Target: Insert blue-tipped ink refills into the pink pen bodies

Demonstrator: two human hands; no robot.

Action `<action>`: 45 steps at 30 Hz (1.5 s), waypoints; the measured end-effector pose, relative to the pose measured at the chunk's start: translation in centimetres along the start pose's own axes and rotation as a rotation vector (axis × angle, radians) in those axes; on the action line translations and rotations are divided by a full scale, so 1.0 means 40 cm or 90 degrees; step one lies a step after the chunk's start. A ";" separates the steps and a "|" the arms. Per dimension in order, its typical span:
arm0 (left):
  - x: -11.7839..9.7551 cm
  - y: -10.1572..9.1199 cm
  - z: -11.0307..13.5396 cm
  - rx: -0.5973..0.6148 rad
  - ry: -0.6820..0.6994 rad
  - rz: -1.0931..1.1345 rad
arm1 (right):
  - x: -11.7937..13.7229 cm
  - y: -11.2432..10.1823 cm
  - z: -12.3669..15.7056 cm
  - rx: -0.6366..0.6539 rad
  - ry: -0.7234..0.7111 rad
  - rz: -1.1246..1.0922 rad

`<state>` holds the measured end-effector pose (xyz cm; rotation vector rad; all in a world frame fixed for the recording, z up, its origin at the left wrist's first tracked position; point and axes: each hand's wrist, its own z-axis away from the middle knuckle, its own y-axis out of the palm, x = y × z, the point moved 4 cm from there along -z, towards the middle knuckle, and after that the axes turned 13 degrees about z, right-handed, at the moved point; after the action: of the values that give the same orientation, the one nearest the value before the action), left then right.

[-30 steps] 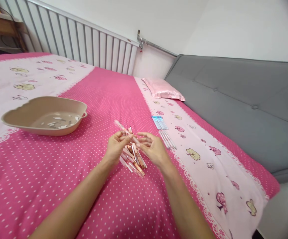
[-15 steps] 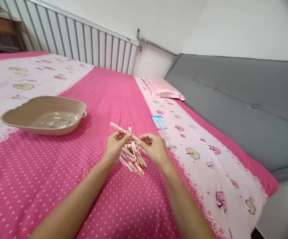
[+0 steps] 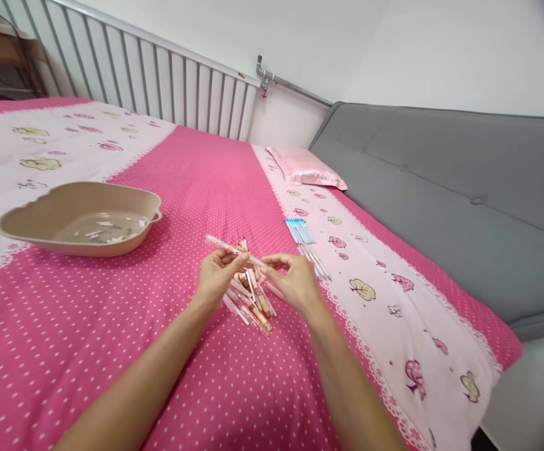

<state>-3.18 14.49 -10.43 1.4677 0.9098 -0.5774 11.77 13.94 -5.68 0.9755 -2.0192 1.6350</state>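
Observation:
A pale pink pen (image 3: 219,242) is held crosswise above the bedspread, tilted with its left end higher. My left hand (image 3: 216,274) is closed around its middle, thumb on top. At the pen's lower right end, my right hand (image 3: 295,280) pinches it between thumb and fingers. Directly beneath both hands lies a loose pile of pink, white and orange-brown pens (image 3: 252,305), partly hidden by the hands. To the right of the pile, a row of blue-topped pens (image 3: 301,231) lies side by side, with a row of pale, clear-looking pens (image 3: 315,261) just nearer to me.
A beige plastic basin (image 3: 79,247) with small white and grey scraps inside stands on the bed at left. A pink pillow (image 3: 304,166) lies against the grey padded headboard (image 3: 441,163). Behind the bed are a white radiator (image 3: 159,75) and a pipe (image 3: 300,89).
Both hands keep hold of the pen in almost the same pose. The whole view has shifted slightly; nothing has been put down or picked up.

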 end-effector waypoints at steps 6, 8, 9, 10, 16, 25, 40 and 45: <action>0.000 0.000 0.001 0.013 -0.016 0.001 | -0.013 0.010 0.002 0.006 -0.001 -0.004; 0.000 0.002 0.003 0.017 -0.030 -0.006 | -0.014 0.010 0.001 0.004 -0.002 -0.002; 0.000 0.004 0.004 0.017 -0.038 -0.008 | -0.015 0.006 -0.001 -0.001 0.001 0.004; 0.000 0.005 0.005 0.016 -0.048 -0.008 | -0.017 0.002 -0.003 -0.007 0.006 0.009; 0.003 0.002 0.005 0.007 -0.049 -0.056 | -0.083 -0.050 -0.025 -0.076 0.057 0.007; 0.006 -0.002 -0.001 -0.001 -0.022 -0.106 | -0.280 -0.152 -0.038 -0.218 0.241 0.147; 0.006 -0.002 0.001 0.003 -0.027 -0.149 | -0.504 -0.169 0.017 -0.275 0.526 0.288; 0.012 -0.003 -0.003 -0.002 -0.035 -0.142 | -0.547 -0.154 0.015 -0.276 0.527 0.278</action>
<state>-3.04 14.69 -10.87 1.3500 1.0375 -0.7761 31.38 19.02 -15.97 -0.2934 -1.8847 1.3470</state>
